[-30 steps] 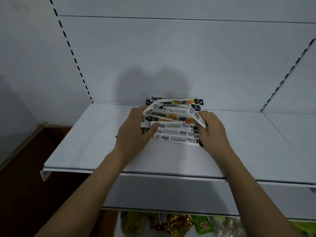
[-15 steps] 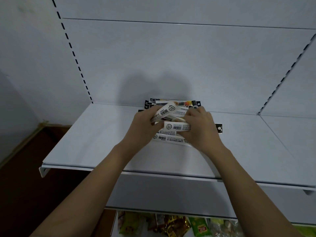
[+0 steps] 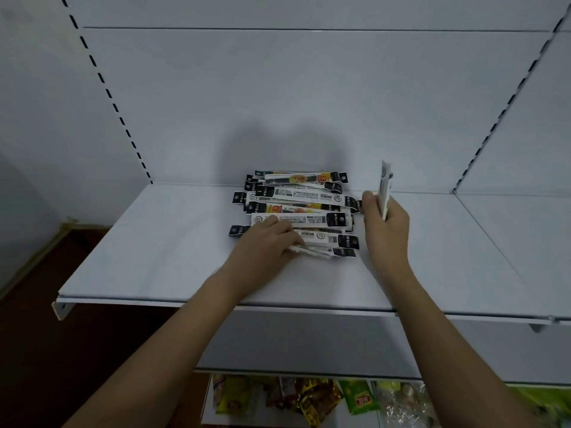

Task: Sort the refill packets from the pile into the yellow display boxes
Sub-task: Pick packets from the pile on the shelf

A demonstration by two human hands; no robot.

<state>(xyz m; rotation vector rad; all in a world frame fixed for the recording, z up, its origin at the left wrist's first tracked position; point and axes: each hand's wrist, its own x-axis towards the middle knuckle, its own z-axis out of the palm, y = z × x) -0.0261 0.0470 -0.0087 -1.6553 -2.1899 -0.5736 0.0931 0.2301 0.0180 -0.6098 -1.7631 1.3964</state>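
Note:
A pile of long, narrow refill packets [image 3: 304, 196] lies on the white shelf [image 3: 154, 248], white and black with some orange ones. My left hand [image 3: 268, 242] rests on the near left part of the pile, its fingers curled on the lowest packets [image 3: 321, 250]. My right hand [image 3: 384, 220] is to the right of the pile and grips a few packets [image 3: 385, 183] held upright on edge, sticking up above the fingers. No yellow display boxes are in view.
The white shelf back panel [image 3: 309, 103] rises right behind the pile. Slotted uprights [image 3: 114, 103] run along the left and right. Below the shelf's front edge, colourful snack bags [image 3: 309, 400] lie on a lower level. Bare shelf surface stretches left and right of the pile.
My right hand has lifted a few packets off the pile and swung right, turning them upright. My left hand has dropped flat onto the near side of the pile.

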